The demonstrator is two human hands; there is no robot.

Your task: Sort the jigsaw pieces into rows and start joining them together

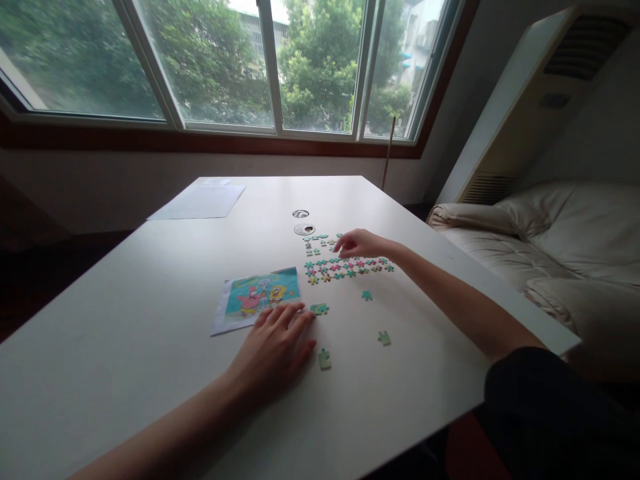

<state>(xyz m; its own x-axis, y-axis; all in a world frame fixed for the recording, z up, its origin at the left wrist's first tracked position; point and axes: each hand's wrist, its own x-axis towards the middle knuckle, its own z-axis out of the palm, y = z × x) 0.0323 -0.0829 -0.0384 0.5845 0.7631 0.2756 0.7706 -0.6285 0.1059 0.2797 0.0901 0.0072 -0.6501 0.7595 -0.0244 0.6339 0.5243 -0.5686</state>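
My left hand (pixel 280 340) rests with its fingers stretched out over the lower right edge of a cartoon picture sheet (pixel 237 290). Just past its fingertips lies a small joined cluster of puzzle pieces (pixel 320 309). Over the far rows of loose puzzle pieces (pixel 336 268), my right hand (pixel 361 244) has its fingers bent and drawn together at a small jigsaw piece (pixel 334 250); the fingers partly hide the grip. Single pieces lie nearer: a green piece (pixel 325 359) beside my left thumb, a pale green piece (pixel 384 338) and a teal piece (pixel 367 295) to the right.
The white table (pixel 130 313) has two round cable holes (pixel 301 214) beyond the pieces. Paper sheets (pixel 200 201) lie at its far left corner. A cream leather sofa (pixel 570 233) and a tall floor air conditioner (pixel 525 100) stand on the right, with windows behind the table.
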